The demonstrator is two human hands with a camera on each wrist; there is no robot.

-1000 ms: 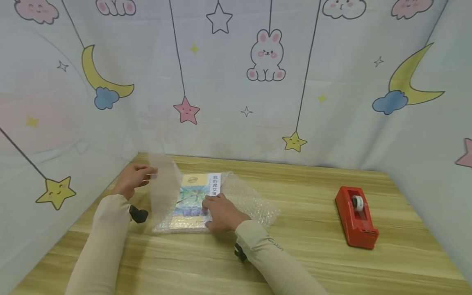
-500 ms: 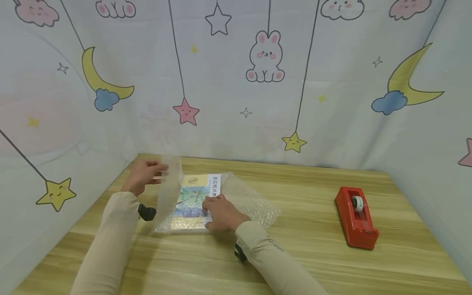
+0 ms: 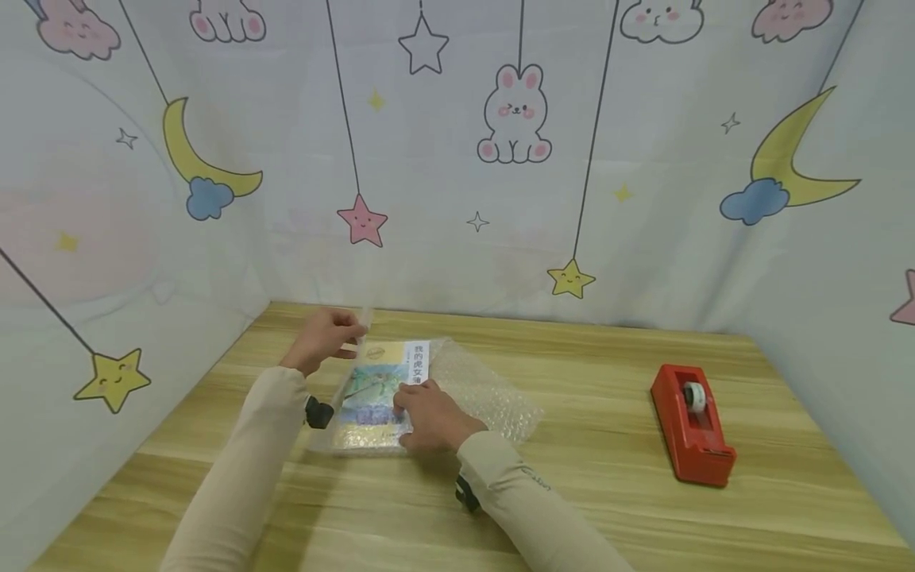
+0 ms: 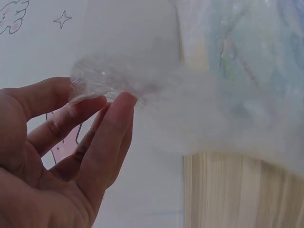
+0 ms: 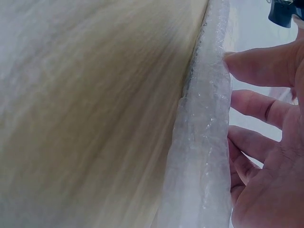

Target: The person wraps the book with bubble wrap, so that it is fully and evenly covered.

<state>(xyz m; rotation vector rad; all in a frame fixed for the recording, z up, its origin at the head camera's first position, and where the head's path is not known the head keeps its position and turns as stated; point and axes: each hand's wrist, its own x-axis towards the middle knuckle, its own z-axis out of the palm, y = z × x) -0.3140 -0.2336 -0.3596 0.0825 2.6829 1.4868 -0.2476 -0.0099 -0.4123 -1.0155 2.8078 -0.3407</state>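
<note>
A book (image 3: 372, 387) with a colourful painted cover and a white title strip lies flat on a sheet of bubble wrap (image 3: 486, 389). My left hand (image 3: 326, 338) pinches the edge of the raised left flap between thumb and fingers. In the left wrist view that crumpled bubble wrap (image 4: 104, 78) hangs from the fingertips, with the cover blurred beyond. Fingertips of my right hand (image 3: 432, 413) press down on the lower right of the cover. Seen from the right wrist, they rest along the top of the layered bubble wrap edge (image 5: 204, 118). The hand covers part of the title.
A red tape dispenser (image 3: 692, 425) with a small roll of tape stands at the right on the wooden table (image 3: 593, 492). Printed fabric walls (image 3: 443, 183) rise at the back and both sides.
My left hand has moved to the right, bringing the flap up and over toward the book's left edge. The right hand stays in place on the cover.
</note>
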